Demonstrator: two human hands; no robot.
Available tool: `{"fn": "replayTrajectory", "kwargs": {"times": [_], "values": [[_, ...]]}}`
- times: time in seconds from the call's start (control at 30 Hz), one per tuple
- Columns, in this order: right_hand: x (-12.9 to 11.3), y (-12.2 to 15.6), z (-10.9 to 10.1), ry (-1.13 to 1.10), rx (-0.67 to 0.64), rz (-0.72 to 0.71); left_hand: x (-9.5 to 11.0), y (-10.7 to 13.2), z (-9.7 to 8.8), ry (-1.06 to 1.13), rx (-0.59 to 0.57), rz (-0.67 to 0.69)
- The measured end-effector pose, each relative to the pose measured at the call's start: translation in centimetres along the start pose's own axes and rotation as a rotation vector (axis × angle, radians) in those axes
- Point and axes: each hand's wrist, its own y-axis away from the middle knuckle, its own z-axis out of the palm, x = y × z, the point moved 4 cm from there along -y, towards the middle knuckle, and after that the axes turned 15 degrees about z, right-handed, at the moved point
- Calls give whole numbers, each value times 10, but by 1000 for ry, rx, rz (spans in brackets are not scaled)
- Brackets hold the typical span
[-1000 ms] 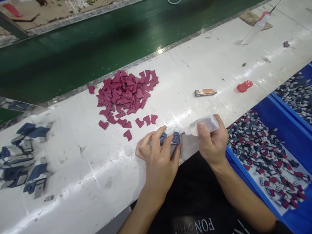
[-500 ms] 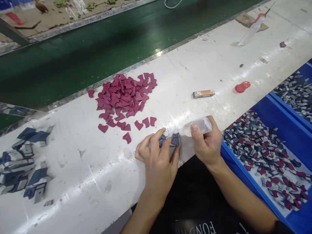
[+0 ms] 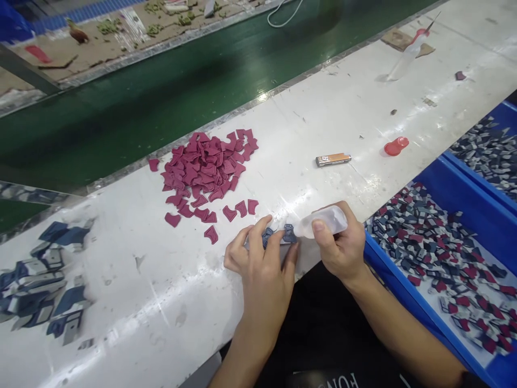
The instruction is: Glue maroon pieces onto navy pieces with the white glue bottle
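My left hand (image 3: 262,256) is closed around small blue-grey moulded pieces (image 3: 289,233), steadying them against the white table. Its fingers partly hide them. In my right hand (image 3: 341,237) is a translucent squeeze bottle (image 3: 325,222), gripped with the thumb on its side. The bottle lies tilted, its nozzle end at the right-hand blue-grey piece; whether liquid comes out is too small to see. Beyond my left hand lies a heap of maroon flat pieces (image 3: 205,167), with several loose ones (image 3: 210,234) nearer to me.
Blue-and-grey pieces (image 3: 60,280) are stacked at the left. A lighter (image 3: 333,159), a red cap (image 3: 396,146) and another bottle (image 3: 405,62) stand or lie on the white table (image 3: 161,302). Blue bins (image 3: 448,207) hold many pieces at the right. A green belt (image 3: 133,129) runs behind.
The view has shifted slightly. The bottle's nozzle has come down a little, closer to the right-hand blue-grey piece. My left hand keeps its hold.
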Motion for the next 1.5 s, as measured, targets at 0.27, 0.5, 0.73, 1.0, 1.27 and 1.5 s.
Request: {"fn": "replayTrajectory", "kwargs": {"times": [0.27,0.5,0.73,1.0,1.27,1.5], "values": [[30,-6,-9,-333,248,177,6,-10,0,-54,-5,-63],[19,-2,-8,-312,185,145,-18,9,-21,-158,-55,-26],[-5,18,6,-160,-75,114,-10,16,-12,-45,13,-21],[-5,20,15,-131,-140,133,-10,18,-14,26,63,-25],[-12,20,16,-53,-179,103,-11,20,-12,82,51,-68],[-18,17,3,59,-165,25,-11,19,-11,87,60,-76]]}}
